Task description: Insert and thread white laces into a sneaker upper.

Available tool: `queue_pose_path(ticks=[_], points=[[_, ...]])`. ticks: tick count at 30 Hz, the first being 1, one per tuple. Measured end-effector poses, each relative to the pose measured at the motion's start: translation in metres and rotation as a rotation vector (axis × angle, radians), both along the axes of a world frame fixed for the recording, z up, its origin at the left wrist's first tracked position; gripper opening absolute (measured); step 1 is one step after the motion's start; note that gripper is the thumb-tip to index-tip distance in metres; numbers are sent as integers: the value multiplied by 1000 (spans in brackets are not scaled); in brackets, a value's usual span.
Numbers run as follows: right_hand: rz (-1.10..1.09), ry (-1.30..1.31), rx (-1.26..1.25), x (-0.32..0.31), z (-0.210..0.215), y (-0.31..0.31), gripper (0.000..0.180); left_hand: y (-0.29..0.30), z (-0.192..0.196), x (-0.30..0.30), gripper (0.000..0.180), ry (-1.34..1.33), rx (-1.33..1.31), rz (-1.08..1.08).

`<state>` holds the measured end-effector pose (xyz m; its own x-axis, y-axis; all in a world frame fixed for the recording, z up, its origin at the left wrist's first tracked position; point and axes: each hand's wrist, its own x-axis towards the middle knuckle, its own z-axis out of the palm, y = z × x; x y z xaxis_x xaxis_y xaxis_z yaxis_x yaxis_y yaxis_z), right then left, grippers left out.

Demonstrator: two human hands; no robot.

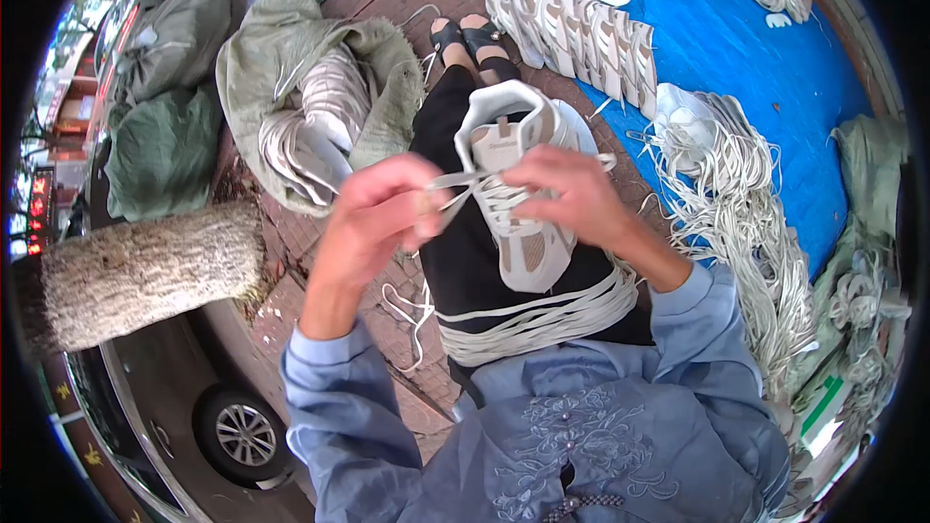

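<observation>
A white and beige sneaker upper (533,266) lies on my dark-trousered lap, its collar pointing away from me and its toe towards me. White lace crosses its front in several rows. My left hand (387,205), somewhat blurred, is closed on a shoelace (455,180) just left of the shoe. The lace runs taut from there to my right hand (567,192), which lies over the shoe's right side with its fingers pinched at the lace near the upper eyelets. A bundle of loose white laces (542,324) is draped across my thighs.
On the right, a blue tarp (794,107) bears a row of shoe uppers (581,39) and a big heap of white laces (727,184). An open sack (387,68) of uppers stands ahead left. Further left are green sacks (165,150), a tree trunk (155,271) and a parked car (165,387).
</observation>
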<state>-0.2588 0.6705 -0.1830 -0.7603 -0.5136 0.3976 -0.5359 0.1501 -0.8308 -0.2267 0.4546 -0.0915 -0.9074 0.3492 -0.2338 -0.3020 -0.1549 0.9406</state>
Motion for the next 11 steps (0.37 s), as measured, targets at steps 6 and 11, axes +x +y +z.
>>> queue_pose_path(ticks=[6,11], points=[[112,-366,-222,-5,-2,-30,11,14,-17,-9,9,158,178,180],[-189,-658,-696,-63,14,36,15,-63,-65,-14,19,57,1215,757]])
